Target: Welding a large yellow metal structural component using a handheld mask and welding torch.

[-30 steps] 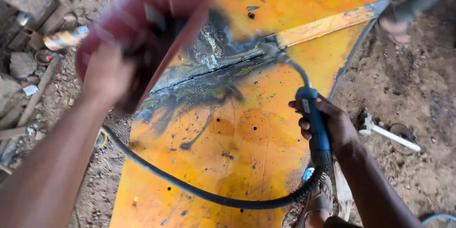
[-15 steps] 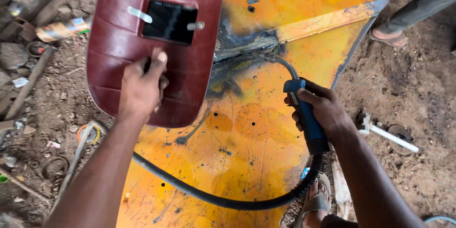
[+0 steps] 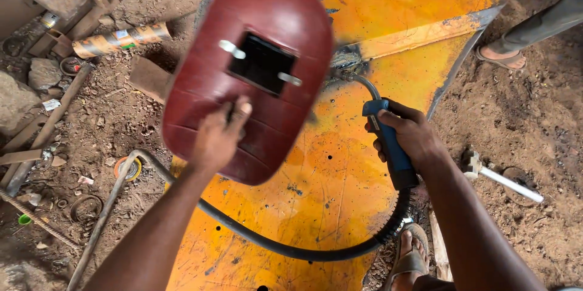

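My left hand (image 3: 218,136) grips the handle on the inside of a dark red hand-held welding shield (image 3: 255,66) with a small dark window, held up over the work. My right hand (image 3: 410,136) is closed around the blue grip of a welding torch (image 3: 388,145). Its curved neck (image 3: 361,81) reaches to a scorched seam (image 3: 346,57) on a large yellow-orange metal sheet (image 3: 340,206). A thick black hose (image 3: 279,245) loops from the torch across the sheet toward the left. The shield hides much of the seam.
Dirt ground surrounds the sheet. Scrap metal, blocks and a cardboard tube (image 3: 118,39) lie at the left, with a steel bar (image 3: 100,218). A hammer (image 3: 501,175) lies at the right. Another person's sandalled foot (image 3: 498,54) stands at upper right. My own foot (image 3: 410,257) is below.
The shield has moved right and up, now covering more of the seam. My right hand with the torch has stayed at the seam, barely shifting.
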